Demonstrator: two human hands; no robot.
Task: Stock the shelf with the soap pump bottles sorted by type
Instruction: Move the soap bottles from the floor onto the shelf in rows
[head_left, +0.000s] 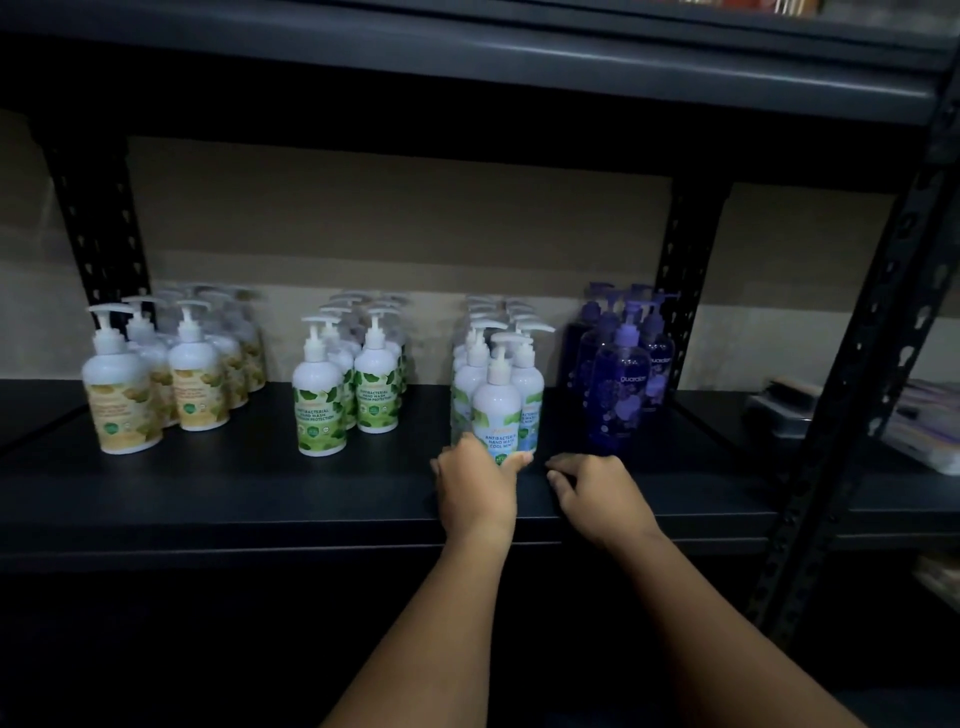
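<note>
**shelfnerd:** ok so the black metal shelf (260, 499) has four bunches of soap pump bottles, each lined up front to back. Far left is a white group with yellow-beige leafy labels (122, 395), text too blurry for me. Next over, white ones with green leaf labels (319, 400), and I can make out "ANTIBACTERIAL HAND WASH" plus something ending in "PROTECTION".

**pumpfan22:** and the ones by the hands?

**shelfnerd:** third group, white with green-and-blue labels. The front bottle (497, 400) reads "ANTIBACTERIAL HAND WASH COOL MINT". The left hand (475, 488) is at its base, thumb on one side and fingers curled round the other, so it's gripping the bottom of that bottle, which stands upright on the board at the head of its row.

**pumpfan22:** right hand doing anything?

**shelfnerd:** nope, right hand (597, 493) rests on the shelf near the front edge, just right of that bottle, fingers bent down loosely onto the board, holding nothing.

**pumpfan22:** purple ones?

**shelfnerd:** far right, see-through purple bottles (621, 384) with lilac pumps, "guardian" printed sideways up the side and flower shapes below. They sit next to the rear upright post (685, 291). Some flat stuff (924, 421) lies on the neighbouring shelf bay, too blurry to name.
</note>
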